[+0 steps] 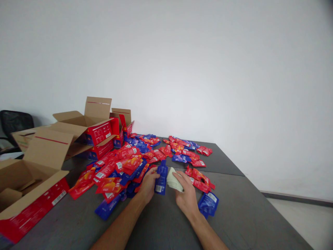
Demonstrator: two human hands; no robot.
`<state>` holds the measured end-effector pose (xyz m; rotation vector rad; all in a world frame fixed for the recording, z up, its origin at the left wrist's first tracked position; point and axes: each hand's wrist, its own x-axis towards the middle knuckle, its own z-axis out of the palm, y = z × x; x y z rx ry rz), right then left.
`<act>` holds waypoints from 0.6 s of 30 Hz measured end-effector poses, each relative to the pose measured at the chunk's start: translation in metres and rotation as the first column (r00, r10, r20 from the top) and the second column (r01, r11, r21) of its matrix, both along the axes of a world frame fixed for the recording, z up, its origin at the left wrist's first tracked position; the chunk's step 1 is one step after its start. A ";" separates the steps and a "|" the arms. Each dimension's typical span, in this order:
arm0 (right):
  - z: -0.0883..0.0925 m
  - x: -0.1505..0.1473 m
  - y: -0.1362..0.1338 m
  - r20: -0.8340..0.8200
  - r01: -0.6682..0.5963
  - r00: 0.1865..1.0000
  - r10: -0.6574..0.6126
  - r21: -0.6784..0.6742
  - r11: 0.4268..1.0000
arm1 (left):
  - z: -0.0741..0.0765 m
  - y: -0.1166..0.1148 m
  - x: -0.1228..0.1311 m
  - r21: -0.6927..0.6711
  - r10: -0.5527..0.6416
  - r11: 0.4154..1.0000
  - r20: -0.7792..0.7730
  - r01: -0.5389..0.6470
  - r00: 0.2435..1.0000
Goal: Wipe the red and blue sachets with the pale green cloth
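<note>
Forearms come in bare from the lower edge and meet over the grey counter point(247, 215). The left hand point(148, 185) has its fingers closed on the left edge of a blue packet point(161, 178), which stands on end, lifted a little off the counter between the two hands. The right hand point(186, 198) has its fingers curled shut round a pale cloth point(173, 180), bunched into a wad and held right against the packet's right side; whether the two actually touch cannot be told. Just beside the right wrist, on the outer side, lie two more blue sachets point(208, 204), one overlapping the other. Behind the hands and to the left spreads a loose heap of red and blue packets point(122, 166), many lying across each other, and a smaller scatter point(186, 149) sits farther back near the counter's far edge. At the near left an open cardboard box point(31, 194) with a red printed side lies with its flaps spread. Further open boxes point(96, 132) of the same kind stand behind it, touching the heap. A black chair point(15, 123) shows at the far left, against a plain white wall point(208, 69).
</note>
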<state>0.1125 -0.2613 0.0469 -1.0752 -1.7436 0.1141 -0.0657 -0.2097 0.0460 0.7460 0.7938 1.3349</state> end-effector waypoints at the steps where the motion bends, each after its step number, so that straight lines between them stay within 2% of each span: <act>1: 0.000 0.000 0.000 -0.010 -0.002 1.000 0.002 -0.008 1.000 | 0.000 0.000 0.000 -0.015 0.022 1.000 -0.001 -0.022 1.000; 4: -0.001 -0.003 -0.002 -0.019 -0.031 0.999 0.030 -0.045 0.999 | -0.002 0.001 0.000 -0.018 0.078 0.997 0.014 -0.078 0.997; 6: -0.003 -0.006 -0.004 -0.010 -0.071 0.997 0.070 -0.072 0.995 | -0.004 0.001 0.001 0.010 0.069 0.998 0.025 -0.070 0.997; 12: -0.005 -0.012 -0.007 0.043 -0.134 0.989 0.138 -0.090 0.987 | -0.008 -0.003 0.010 0.062 -0.098 0.994 0.044 0.096 0.994; 18: -0.006 -0.012 -0.005 0.120 -0.069 0.990 0.071 -0.024 0.997 | 0.010 -0.011 0.018 -0.013 -0.226 0.972 0.227 0.235 0.947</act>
